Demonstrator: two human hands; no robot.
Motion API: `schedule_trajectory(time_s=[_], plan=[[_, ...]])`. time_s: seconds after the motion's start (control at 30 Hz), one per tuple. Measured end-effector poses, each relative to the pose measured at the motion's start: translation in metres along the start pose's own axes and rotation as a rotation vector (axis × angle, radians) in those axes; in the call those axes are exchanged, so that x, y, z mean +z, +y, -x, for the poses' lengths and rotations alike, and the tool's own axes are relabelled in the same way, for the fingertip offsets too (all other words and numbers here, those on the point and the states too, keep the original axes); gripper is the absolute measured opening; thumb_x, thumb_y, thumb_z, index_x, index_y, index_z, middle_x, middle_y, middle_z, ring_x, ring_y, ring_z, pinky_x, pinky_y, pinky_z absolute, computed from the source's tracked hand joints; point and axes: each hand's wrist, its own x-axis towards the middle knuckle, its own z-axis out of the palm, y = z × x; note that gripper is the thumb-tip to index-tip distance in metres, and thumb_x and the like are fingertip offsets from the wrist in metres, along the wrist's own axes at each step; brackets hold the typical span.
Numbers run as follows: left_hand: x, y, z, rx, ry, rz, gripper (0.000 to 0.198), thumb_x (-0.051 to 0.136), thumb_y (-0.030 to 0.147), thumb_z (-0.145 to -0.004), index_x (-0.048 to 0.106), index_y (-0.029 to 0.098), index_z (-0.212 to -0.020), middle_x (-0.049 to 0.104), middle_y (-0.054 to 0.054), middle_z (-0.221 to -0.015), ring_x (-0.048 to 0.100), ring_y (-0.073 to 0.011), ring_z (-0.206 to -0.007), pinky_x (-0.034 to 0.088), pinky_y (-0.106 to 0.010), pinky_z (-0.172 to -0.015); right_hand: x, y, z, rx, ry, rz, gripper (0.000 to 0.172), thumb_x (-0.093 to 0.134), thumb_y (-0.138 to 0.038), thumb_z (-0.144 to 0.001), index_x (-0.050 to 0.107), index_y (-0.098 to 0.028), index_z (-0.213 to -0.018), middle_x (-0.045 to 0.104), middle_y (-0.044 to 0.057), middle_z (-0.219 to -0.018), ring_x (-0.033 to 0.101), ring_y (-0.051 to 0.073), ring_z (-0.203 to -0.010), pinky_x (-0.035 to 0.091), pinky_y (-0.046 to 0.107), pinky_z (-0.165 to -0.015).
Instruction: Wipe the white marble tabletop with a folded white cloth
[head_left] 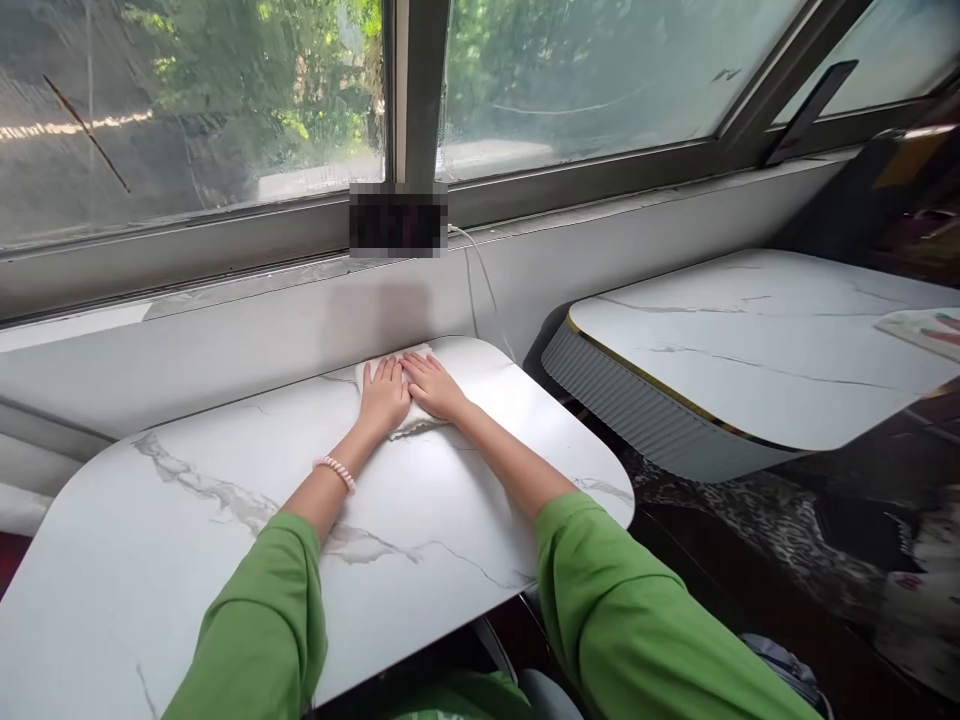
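White cloth (415,417) lies beneath the left fingers (387,371) and right fingers (421,366), both slightly spread.

White cloth (421,414); grey-veined white table (457,510); green sleeves (259,610).

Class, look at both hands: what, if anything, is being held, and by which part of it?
Nothing appears gripped: the left hand and right hand lie flat on top of the white cloth.

Both sleeves (622,590) are green, the coiled bracelet (338,467) pale pink
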Motion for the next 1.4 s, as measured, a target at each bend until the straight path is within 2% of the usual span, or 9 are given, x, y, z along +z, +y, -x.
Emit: schedule_trajectory(time_s=[0.13,0.23,0.4,0.47,0.57,0.77,1.03,1.17,1.4], plan=[[-0.001,0.036,0.030,-0.030,-0.006,-0.025,0.050,0.021,0.023,-0.095,0.034,0.004,-0.140,0.031,-0.014,-0.148,0.023,-0.0242,-0.138,0.010,-0.050,-0.114,-0.006,0.009,0.042,-0.066,-0.035,-0.001,0.057,0.029,-0.021,-0.085,0.038,-0.004,-0.139,0.032,0.013,-0.148,0.025,0.023,-0.138,0.018,0.043,-0.114],[0.000,0.081,0.064,0.030,-0.018,-0.025,0.052,0.022,0.026,-0.095,0.034,0.002,-0.140,0.030,-0.016,-0.148,0.021,-0.0280,-0.139,0.010,-0.053,-0.113,-0.015,0.025,0.102,-0.141,-0.024,-0.015,0.057,0.029,-0.025,-0.086,0.034,-0.008,-0.141,0.031,0.013,-0.149,0.024,0.023,-0.139,0.019,0.045,-0.113],[0.001,0.157,0.110,0.216,0.023,0.012,0.055,0.024,0.030,-0.095,0.033,0.000,-0.140,0.032,-0.018,-0.147,0.023,-0.0334,-0.137,0.015,-0.057,-0.110,-0.038,0.053,0.208,-0.105,0.052,-0.005,0.056,0.027,-0.026,-0.090,0.023,-0.019,-0.146,0.031,0.010,-0.149,0.024,0.022,-0.139,0.023,0.050,-0.112],[0.000,0.176,0.119,0.258,0.035,0.020,0.055,0.024,0.030,-0.095,0.032,0.000,-0.140,0.033,-0.018,-0.147,0.024,-0.0336,-0.137,0.016,-0.057,-0.110,-0.046,0.057,0.234,-0.078,0.054,0.014,0.056,0.026,-0.026,-0.090,0.022,-0.019,-0.146,0.031,0.011,-0.149,0.025,0.023,-0.139,0.023,0.051,-0.111],[-0.002,0.189,0.124,0.281,0.026,0.038,0.055,0.023,0.029,-0.095,0.032,0.000,-0.140,0.033,-0.018,-0.146,0.023,-0.0324,-0.137,0.015,-0.056,-0.111,-0.053,0.056,0.251,-0.034,0.056,0.042,0.056,0.026,-0.024,-0.090,0.022,-0.019,-0.146,0.031,0.010,-0.149,0.025,0.022,-0.138,0.024,0.051,-0.111],[-0.004,0.187,0.121,0.293,-0.002,0.065,0.055,0.023,0.029,-0.095,0.031,0.000,-0.141,0.032,-0.017,-0.147,0.023,-0.0302,-0.138,0.013,-0.054,-0.113,-0.054,0.055,0.244,-0.020,0.079,0.024,0.055,0.027,-0.027,-0.089,0.026,-0.021,-0.144,0.033,0.010,-0.148,0.028,0.022,-0.137,0.024,0.051,-0.111],[-0.002,0.186,0.101,0.299,0.002,0.059,0.057,0.027,0.029,-0.093,0.032,-0.002,-0.139,0.034,-0.020,-0.146,0.023,-0.0319,-0.137,0.013,-0.056,-0.112,-0.053,0.076,0.226,-0.043,0.080,-0.017,0.054,0.028,-0.030,-0.089,0.030,-0.019,-0.141,0.036,0.012,-0.146,0.029,0.023,-0.137,0.023,0.051,-0.111],[0.006,0.176,0.074,0.245,0.009,0.082,0.056,0.027,0.028,-0.092,0.033,-0.001,-0.139,0.034,-0.019,-0.146,0.025,-0.0307,-0.137,0.012,-0.055,-0.112,-0.052,0.088,0.196,-0.051,0.041,0.009,0.054,0.029,-0.027,-0.087,0.032,-0.017,-0.140,0.036,0.012,-0.147,0.029,0.022,-0.137,0.023,0.049,-0.111],[0.016,0.146,0.010,0.099,0.009,0.127,0.054,0.029,0.027,-0.092,0.034,0.003,-0.140,0.034,-0.016,-0.147,0.023,-0.0271,-0.138,0.009,-0.051,-0.114,-0.040,0.112,0.115,-0.054,0.022,-0.002,0.054,0.030,-0.024,-0.086,0.035,-0.019,-0.139,0.037,0.009,-0.146,0.029,0.021,-0.137,0.023,0.049,-0.111]])
